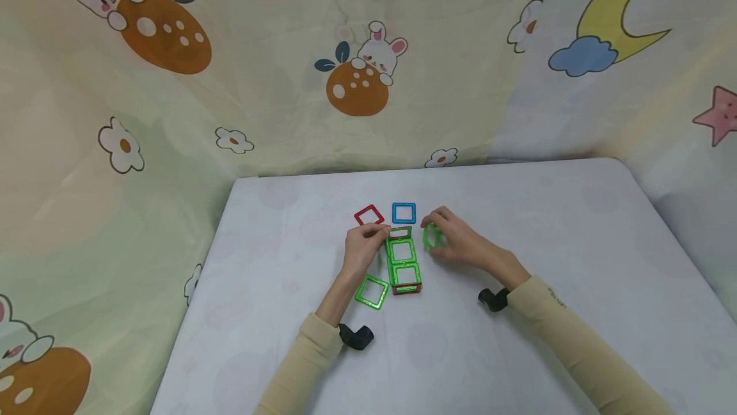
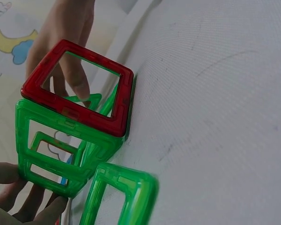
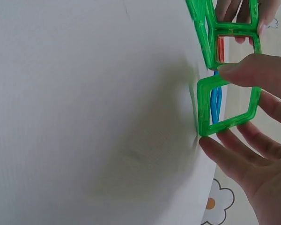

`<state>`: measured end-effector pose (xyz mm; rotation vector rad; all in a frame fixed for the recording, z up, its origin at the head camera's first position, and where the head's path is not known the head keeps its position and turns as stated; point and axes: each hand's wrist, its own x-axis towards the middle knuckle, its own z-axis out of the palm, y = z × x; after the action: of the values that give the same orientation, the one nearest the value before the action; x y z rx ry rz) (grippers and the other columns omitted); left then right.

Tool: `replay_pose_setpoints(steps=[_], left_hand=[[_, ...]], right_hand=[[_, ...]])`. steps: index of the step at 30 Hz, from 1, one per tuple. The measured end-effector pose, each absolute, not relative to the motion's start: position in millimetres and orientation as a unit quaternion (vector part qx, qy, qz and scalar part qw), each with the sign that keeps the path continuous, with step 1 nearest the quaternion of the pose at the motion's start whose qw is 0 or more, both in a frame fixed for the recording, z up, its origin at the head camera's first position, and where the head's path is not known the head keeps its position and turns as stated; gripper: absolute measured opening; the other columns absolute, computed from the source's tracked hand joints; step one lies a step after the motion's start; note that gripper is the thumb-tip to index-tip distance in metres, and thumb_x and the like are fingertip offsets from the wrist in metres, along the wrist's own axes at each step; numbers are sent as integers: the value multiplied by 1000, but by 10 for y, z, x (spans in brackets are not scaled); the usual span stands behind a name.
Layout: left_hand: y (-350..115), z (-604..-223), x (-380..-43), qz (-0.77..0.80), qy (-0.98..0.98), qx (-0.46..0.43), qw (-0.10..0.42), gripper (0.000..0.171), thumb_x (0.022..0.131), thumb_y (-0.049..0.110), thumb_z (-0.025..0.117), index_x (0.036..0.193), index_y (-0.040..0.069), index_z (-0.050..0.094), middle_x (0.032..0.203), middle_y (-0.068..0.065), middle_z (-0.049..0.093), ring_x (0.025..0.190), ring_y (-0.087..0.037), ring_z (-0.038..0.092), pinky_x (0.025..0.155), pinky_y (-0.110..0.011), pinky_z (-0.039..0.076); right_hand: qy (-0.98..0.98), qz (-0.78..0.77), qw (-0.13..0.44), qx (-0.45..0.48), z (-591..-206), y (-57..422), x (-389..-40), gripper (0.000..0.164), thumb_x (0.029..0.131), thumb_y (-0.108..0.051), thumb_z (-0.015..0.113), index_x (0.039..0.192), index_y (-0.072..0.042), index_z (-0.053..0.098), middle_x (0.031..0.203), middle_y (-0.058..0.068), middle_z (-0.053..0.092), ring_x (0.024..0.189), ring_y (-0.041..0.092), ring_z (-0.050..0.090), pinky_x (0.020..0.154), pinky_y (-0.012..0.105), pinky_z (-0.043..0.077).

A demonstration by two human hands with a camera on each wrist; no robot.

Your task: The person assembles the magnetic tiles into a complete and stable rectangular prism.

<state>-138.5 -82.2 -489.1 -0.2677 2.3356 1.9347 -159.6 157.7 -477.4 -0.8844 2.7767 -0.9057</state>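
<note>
A box-like row of green magnetic tiles (image 1: 403, 263) stands mid-table, with a red square tile (image 2: 124, 105) upright at its near end. At the far end, my left hand (image 1: 363, 245) grips the edge of the green row with thumb and fingertips. Just right of that end, my right hand (image 1: 460, 236) holds a single green square tile (image 3: 203, 110) between thumb and fingers. In the right wrist view this tile stands on edge, close to the row's end. A loose green tile (image 1: 366, 303) lies flat left of the row.
Beyond the row lie a red tile (image 1: 363, 210) and a blue square tile (image 1: 404, 221). The white-covered table (image 1: 576, 242) ends at the back against a printed cloth (image 1: 276, 82). Black wrist devices hang by both sleeves, such as the left one (image 1: 357, 337).
</note>
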Motion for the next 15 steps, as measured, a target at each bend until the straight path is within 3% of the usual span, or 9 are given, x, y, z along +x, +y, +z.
replay_pose_setpoints(steps=[15], left_hand=[[-826, -4882, -1388, 630, 769, -95, 53, 21, 96, 26, 73, 103, 7, 80, 107, -6, 75, 99, -15, 61, 81, -22, 52]], right_hand=[[888, -339, 49, -308, -4808, 1475, -1548, 49, 77, 1, 84, 116, -4, 55, 122, 13, 52, 117, 34, 61, 101, 48, 54]])
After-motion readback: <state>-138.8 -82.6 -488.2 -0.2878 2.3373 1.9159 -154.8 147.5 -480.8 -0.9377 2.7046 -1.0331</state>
